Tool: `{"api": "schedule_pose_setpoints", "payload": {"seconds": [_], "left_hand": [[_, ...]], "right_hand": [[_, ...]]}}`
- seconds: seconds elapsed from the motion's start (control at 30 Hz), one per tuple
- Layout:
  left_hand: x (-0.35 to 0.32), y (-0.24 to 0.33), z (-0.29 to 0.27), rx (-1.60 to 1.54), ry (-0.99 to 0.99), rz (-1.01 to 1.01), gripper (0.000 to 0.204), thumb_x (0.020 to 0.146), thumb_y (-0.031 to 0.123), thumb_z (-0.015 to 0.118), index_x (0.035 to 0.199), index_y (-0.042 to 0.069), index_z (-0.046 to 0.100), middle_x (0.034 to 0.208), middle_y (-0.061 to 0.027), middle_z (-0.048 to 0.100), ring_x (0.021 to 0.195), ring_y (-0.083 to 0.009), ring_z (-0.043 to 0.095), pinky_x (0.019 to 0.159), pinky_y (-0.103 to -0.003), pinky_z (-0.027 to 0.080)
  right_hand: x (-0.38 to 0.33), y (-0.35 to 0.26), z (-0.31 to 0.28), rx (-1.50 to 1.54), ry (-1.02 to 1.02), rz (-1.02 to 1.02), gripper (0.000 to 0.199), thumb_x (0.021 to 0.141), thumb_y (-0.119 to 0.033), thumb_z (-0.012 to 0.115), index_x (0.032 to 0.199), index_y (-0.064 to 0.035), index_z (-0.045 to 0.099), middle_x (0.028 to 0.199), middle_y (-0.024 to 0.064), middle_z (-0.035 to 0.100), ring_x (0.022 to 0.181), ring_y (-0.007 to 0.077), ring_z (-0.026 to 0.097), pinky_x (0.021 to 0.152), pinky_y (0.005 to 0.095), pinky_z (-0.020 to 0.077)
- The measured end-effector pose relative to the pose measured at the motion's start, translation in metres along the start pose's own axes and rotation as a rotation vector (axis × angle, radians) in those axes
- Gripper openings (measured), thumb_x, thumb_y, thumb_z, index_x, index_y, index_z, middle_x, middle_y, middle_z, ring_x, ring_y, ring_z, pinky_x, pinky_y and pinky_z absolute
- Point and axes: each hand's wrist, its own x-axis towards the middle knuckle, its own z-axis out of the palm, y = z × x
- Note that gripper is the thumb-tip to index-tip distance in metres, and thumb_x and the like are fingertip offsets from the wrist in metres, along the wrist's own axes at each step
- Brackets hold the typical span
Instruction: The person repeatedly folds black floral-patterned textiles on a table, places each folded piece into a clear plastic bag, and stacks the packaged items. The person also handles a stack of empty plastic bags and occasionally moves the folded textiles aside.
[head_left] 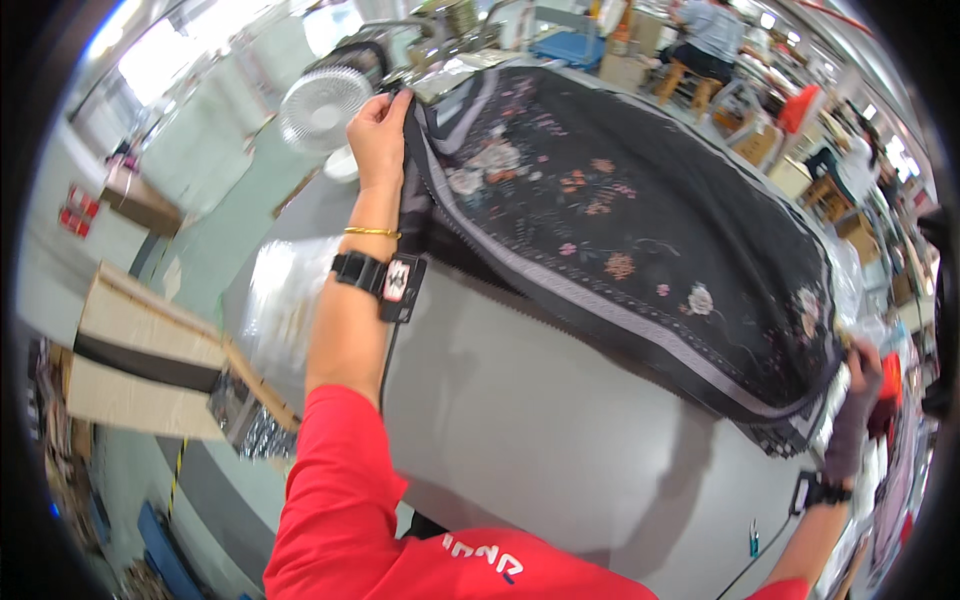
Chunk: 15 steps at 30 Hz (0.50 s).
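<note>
Red shirt [340, 470]: nearest of all, with white marks on its front.
Surface [530, 430]: big, flat and grey; the bare part is on the near side, with soft shadows on it.
Small teal tool [754, 540]: on the near right part of the surface.
Clear plastic bags [285, 300]: on the left edge of the surface, left of the left arm.
Room: a big, bright workroom with a pale green floor [235, 205]. A white fan [325, 108] stands at the far left, just past the left hand. One person [710, 40] sits on a wooden stool [688, 85] at the far right, and another person [857, 165] is nearer, farther right.
Dark cloth [620, 225]: spread over the far side of the surface, with flowers and a pale grey border. Layers show at its near right corner.
Which way it points: its long way runs slanting from far left to near right, and so does its near edge.
Left hand [380, 150]: fingers pinching the cloth's far left corner.
Right hand [860, 375]: bent fingers touch the cloth's right end; I cannot tell if they pinch it.
</note>
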Motion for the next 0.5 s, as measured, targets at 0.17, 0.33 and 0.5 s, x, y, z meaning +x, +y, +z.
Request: {"api": "schedule_pose_setpoints", "payload": {"seconds": [0.17,0.33,0.5], "left_hand": [[-0.064,0.108,0.116,0.245,-0.455,0.545,0.019,0.088,0.018,0.084,0.087,0.001,0.075,0.080,-0.0083,0.066,0.070,-0.0218,0.063,0.067,-0.033,0.049],[-0.143,0.158,0.171,0.212,-0.702,0.654,0.014,0.089,0.016,0.079,0.088,0.003,0.075,0.082,-0.0087,0.064,0.075,-0.0274,0.066,0.069,-0.038,0.052],[-0.246,0.136,0.147,0.006,-0.674,0.638,0.022,0.087,0.009,0.084,0.085,0.003,0.062,0.077,-0.0098,0.056,0.064,-0.0279,0.056,0.059,-0.040,0.046]], "right_hand": [[0.140,-0.188,0.053,0.697,-0.117,-0.048,0.017,0.090,0.009,0.067,0.103,-0.0021,0.069,0.136,0.0154,0.067,0.121,0.0278,0.066,0.105,0.0361,0.0491],[0.202,-0.287,0.087,0.932,-0.026,-0.292,0.019,0.083,0.001,0.077,0.102,-0.0013,0.072,0.131,0.0122,0.067,0.115,0.0310,0.069,0.097,0.0368,0.0546],[0.211,-0.239,0.085,1.123,-0.095,-0.026,0.010,0.098,0.002,0.069,0.108,0.0028,0.070,0.109,0.0026,0.067,0.086,0.0094,0.071,0.071,0.0241,0.0577]]}}
